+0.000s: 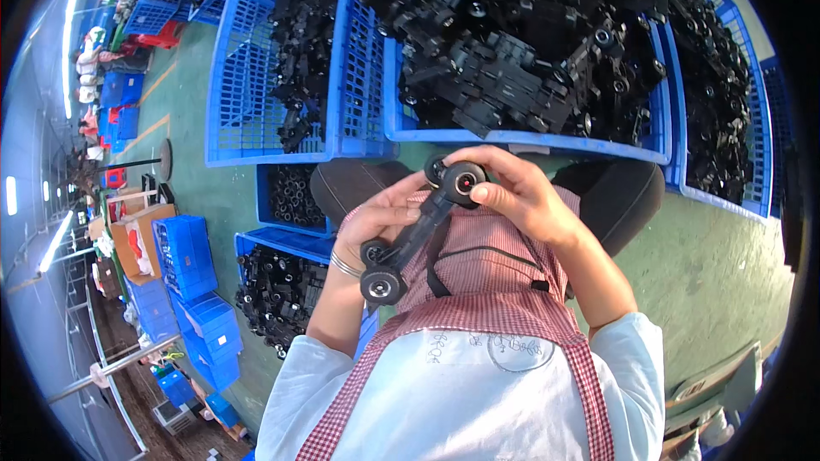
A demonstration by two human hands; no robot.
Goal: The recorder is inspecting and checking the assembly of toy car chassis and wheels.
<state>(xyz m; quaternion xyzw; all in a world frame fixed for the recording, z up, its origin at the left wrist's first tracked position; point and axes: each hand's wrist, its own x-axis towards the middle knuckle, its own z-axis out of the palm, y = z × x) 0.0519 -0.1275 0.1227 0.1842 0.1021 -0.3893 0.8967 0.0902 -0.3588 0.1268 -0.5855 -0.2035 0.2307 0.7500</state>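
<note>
A black toy car chassis (420,229) with dark wheels is held slantwise above my lap, over a red-checked apron. My left hand (384,218) grips its side along the middle, thumb lying on the body. At the upper end, the fingers and thumb of my right hand (517,192) close around a wheel (465,183) with a silver ring and a small red centre. Another wheel (382,286) sits at the lower end, near my left wrist, which wears bangles. The underside of the chassis is hidden.
Straight ahead stands a large blue crate (530,143) heaped with black chassis. Blue crates of black parts flank it on the left (218,119) and right (760,119). By my left knee are a small bin of wheels (295,196) and another of black parts (278,299).
</note>
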